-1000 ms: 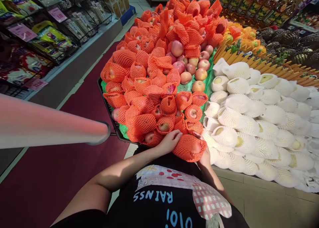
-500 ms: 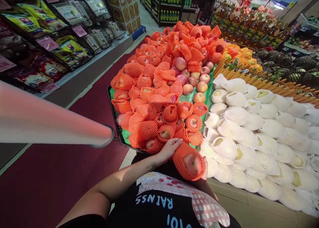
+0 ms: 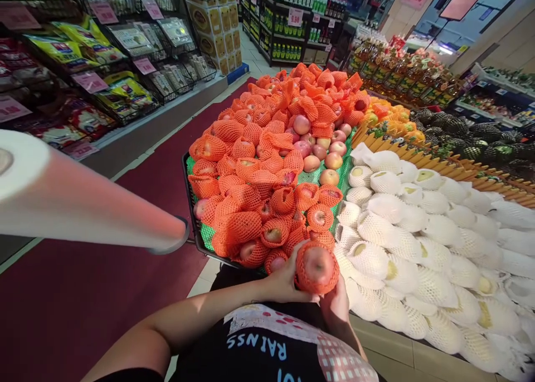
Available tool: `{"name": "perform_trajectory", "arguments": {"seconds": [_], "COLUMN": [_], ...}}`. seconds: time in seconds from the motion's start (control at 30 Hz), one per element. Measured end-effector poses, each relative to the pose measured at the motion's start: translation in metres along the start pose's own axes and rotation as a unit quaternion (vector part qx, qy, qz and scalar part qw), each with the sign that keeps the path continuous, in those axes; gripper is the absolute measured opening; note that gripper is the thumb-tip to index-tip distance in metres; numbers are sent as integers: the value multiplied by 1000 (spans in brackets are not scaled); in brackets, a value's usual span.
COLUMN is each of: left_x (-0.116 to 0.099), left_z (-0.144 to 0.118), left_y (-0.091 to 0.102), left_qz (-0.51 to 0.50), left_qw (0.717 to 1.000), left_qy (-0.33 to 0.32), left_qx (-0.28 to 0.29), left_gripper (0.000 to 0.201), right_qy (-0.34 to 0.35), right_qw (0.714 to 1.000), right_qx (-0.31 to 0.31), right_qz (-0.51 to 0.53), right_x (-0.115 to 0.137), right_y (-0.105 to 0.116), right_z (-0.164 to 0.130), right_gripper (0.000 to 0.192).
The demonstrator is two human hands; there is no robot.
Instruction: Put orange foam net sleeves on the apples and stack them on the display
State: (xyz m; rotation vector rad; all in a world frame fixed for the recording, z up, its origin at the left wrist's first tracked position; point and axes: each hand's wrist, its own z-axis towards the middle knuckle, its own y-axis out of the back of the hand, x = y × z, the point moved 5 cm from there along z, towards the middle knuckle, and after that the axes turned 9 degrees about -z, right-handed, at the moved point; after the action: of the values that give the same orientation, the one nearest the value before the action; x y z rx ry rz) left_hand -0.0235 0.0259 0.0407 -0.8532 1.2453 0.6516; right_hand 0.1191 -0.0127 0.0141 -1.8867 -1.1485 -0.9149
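Note:
An apple (image 3: 318,266) in an orange foam net sleeve is held between both hands close to my body, its bare top facing up. My left hand (image 3: 288,279) wraps round its left side, the thumb along the net. On the right and underneath, my right hand (image 3: 335,301) supports it, its fingers partly hidden behind the apple. Just beyond lies a heap of netted apples (image 3: 246,195) on a display lined with green mesh (image 3: 207,234). Several unwrapped apples (image 3: 311,163) sit among them, towards the right side.
White-netted fruit (image 3: 412,243) fills the display on the right, past a small wooden fence (image 3: 401,159). A white pole (image 3: 92,198) juts in from the left. Shelves of packaged goods (image 3: 137,42) stand at the left; bottles (image 3: 401,73) line the back right.
My left hand has moved from the sleeve's upper edge to grip the apple's left side. The apple has turned upright, more of its top showing, and my right hand now shows more below it.

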Motion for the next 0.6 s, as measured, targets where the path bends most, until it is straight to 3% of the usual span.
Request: {"name": "perform_trajectory", "arguments": {"seconds": [0.13,0.27,0.3,0.37,0.47,0.53,0.6], "left_x": [9,15,16,16,10,3,-5], "left_z": [-8,-21,-25,-33,-42,-48,-54], "left_y": [1,13,16,20,22,24,27], "left_qz": [-9,-23,-4,50,128,170,202], "left_qw": [997,983,978,968,959,955,952], "left_qy": [-45,-79,-86,-91,-110,-128,-123], "left_qx": [-63,-161,-190,-230,-226,-206,-194], "left_gripper": [113,116,117,116,106,98,97], "right_qy": [50,126,155,216,267,275,276], "right_qw": [984,938,926,902,851,831,838], "right_qx": [5,36,40,72,159,173,169], "right_qz": [-171,-322,-342,-366,-422,-450,-439], "right_x": [7,48,59,73,64,51,48], "right_y": [16,25,23,12,-19,-38,-53], "right_z": [4,4,2,-5,-13,-12,-6], "right_gripper": [40,23,27,60,103,107,101]}}
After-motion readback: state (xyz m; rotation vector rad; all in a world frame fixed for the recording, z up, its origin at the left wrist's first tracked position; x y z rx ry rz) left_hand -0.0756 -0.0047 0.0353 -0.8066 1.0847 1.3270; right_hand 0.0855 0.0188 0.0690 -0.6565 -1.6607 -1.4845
